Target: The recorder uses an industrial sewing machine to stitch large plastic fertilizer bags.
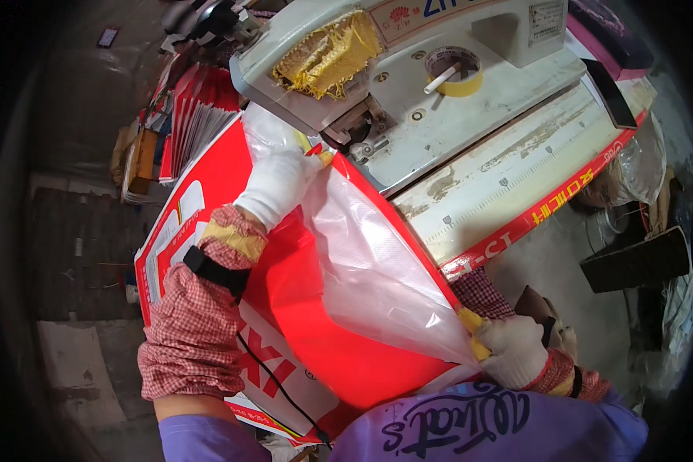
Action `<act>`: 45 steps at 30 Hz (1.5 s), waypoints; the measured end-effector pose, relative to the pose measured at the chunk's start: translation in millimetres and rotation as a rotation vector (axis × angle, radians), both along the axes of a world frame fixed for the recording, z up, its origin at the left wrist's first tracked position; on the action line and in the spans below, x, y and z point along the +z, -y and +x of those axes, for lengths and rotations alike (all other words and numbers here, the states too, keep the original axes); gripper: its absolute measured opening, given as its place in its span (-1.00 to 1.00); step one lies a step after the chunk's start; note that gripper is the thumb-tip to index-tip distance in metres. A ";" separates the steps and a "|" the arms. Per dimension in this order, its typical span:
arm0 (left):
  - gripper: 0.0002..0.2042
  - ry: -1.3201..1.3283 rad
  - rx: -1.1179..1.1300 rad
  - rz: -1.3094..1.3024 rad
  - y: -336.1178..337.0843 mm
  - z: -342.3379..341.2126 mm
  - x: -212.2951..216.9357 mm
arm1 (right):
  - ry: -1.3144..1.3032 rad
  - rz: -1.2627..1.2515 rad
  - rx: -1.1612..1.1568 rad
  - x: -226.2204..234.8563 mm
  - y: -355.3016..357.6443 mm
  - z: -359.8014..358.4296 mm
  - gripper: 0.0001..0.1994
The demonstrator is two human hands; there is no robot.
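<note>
A red and white plastic sack (316, 331) lies slantwise across my lap, its mouth edge running along the sewing machine bed. Clear plastic liner (369, 269) shows inside the mouth, wrinkled and shiny. My left hand (279, 183), in a white glove with yellow fingertips, is closed on the sack's far edge, close to the needle area of the sewing machine (354, 115). Toward the near right, my right hand (512, 350), gloved the same way, pinches the other end of that edge. Between the two hands the edge looks taut. The fingertips' exact grip is partly hidden.
A yellow tape roll (463, 80) holding a white stick rests on the machine bed. A worn ruler-marked table edge (500, 185) extends right. Stacked red sacks (196, 115) stand at the far left. A dark board-like piece (635, 262) is at the right.
</note>
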State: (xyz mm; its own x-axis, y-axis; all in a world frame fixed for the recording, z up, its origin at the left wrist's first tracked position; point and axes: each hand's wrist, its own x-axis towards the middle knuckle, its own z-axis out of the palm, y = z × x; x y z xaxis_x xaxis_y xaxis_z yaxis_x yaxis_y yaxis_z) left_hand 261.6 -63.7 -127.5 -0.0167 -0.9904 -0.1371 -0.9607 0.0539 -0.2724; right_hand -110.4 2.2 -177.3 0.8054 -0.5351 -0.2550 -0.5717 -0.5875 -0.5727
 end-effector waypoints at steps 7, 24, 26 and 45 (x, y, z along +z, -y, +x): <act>-0.75 0.115 -0.057 -0.231 79.3 87.3 -6.4 | 0.383 -0.278 -0.078 -10.7 31.5 85.1 -0.87; -0.60 0.099 -0.633 0.076 -21.0 -132.0 112.0 | 0.331 -0.097 0.391 19.5 172.5 196.3 -0.71; -0.46 -0.104 -0.709 0.322 -21.0 -161.6 113.2 | 0.415 -0.241 0.557 4.1 177.1 203.2 -0.81; -0.62 -0.237 0.042 1.261 -40.8 -178.7 111.2 | 0.375 -0.552 0.314 -22.2 147.2 218.0 -0.82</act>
